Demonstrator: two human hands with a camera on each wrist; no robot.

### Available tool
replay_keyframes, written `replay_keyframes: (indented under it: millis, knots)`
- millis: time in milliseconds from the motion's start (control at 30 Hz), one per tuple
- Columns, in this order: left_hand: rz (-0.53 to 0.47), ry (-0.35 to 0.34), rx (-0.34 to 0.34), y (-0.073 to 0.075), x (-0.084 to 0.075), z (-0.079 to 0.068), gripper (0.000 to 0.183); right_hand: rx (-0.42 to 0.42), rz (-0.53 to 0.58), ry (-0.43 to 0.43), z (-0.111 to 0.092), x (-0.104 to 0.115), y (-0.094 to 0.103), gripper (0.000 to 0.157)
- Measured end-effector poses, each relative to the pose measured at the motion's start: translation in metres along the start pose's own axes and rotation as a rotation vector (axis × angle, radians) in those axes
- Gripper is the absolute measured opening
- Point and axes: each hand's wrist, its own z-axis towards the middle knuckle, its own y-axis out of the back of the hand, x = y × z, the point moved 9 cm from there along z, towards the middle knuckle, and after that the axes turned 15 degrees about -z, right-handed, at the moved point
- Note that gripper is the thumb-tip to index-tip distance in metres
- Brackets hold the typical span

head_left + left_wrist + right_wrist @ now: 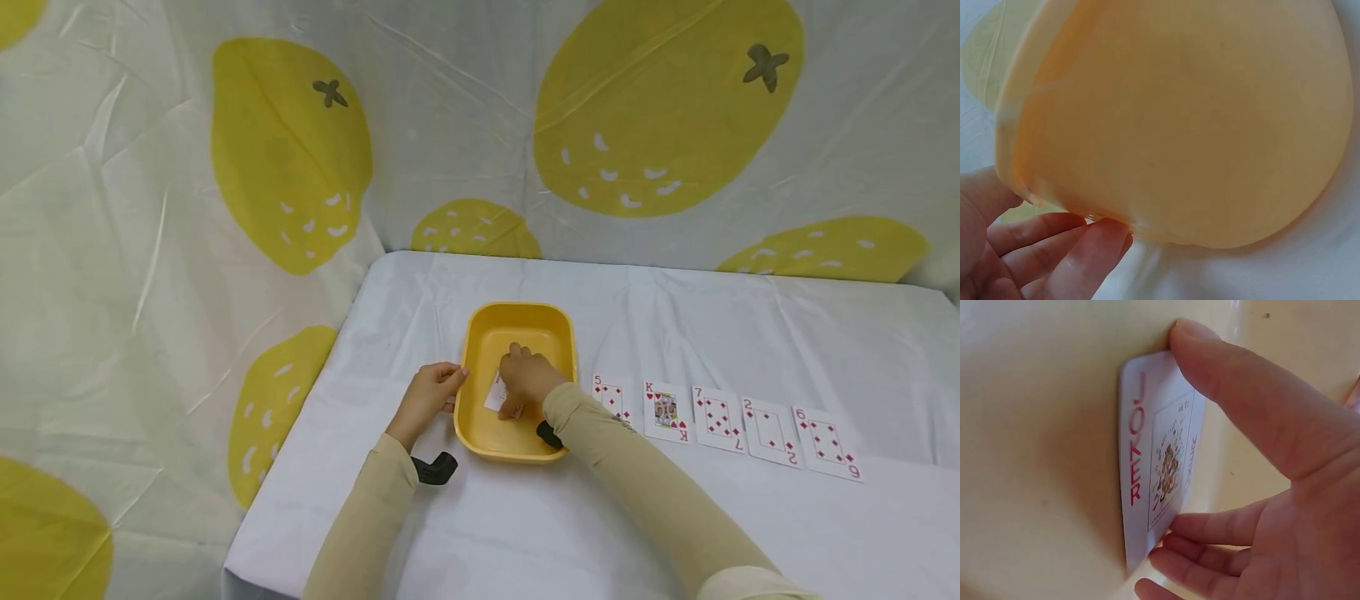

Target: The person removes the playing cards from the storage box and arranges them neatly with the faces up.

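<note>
A yellow plastic tray (pixel 480 438) with high walls stands on the white-covered table. At its left side my left hand (pixel 429 398) grips the rim, the thumb at the top edge and the fingers against the outer wall. My right hand (pixel 528 379) is down inside the tray. It holds a joker card (pixel 1138 447) by its edges between thumb and fingers, tilted up off the tray floor in the right wrist view. Part of that card is hidden behind the hand in the head view.
Right of the tray, a row of face-up cards lies on the cloth: the five of diamonds (pixel 609 393), partly under my right sleeve, king of hearts (pixel 666 412), seven (pixel 718 419), two (pixel 771 432) and six of diamonds (pixel 828 443). A lemon-print curtain (pixel 465 125) hangs behind and left.
</note>
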Motion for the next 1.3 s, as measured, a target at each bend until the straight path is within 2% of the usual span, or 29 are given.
replay_keyframes:
  millis: [133,267,367,467,600,767,1033,1200,1300]
  knots:
    - [0.008,-0.007,-0.003,0.002,0.001,0.001,0.03,0.001,0.003,0.013,-0.001,0.003,0.004,0.057]
    - [0.008,-0.013,0.0,0.002,0.0,0.001,0.029,0.004,-0.012,0.012,-0.002,0.005,0.005,0.06]
    - [0.007,-0.014,0.0,0.003,0.0,0.0,0.029,-0.018,-0.009,0.023,-0.001,0.008,0.005,0.06]
    - [0.011,-0.014,-0.002,0.003,0.0,0.0,0.03,-0.043,0.005,0.042,0.001,0.011,0.004,0.065]
    - [0.016,-0.009,-0.005,0.004,0.001,0.0,0.03,-0.024,0.038,0.067,0.0,0.014,0.003,0.072]
    - [0.017,0.002,-0.003,0.005,0.001,0.0,0.03,-0.011,0.031,0.084,-0.001,0.017,0.001,0.061]
    - [0.011,0.004,-0.001,0.005,0.002,0.002,0.031,-0.051,0.015,0.075,-0.002,0.018,0.003,0.066]
    - [0.002,-0.006,0.01,0.004,0.002,0.003,0.031,-0.031,0.006,0.057,-0.002,0.016,0.006,0.082]
    - [-0.004,-0.007,0.008,0.004,0.002,0.003,0.031,-0.024,-0.016,0.064,-0.003,0.014,0.015,0.088]
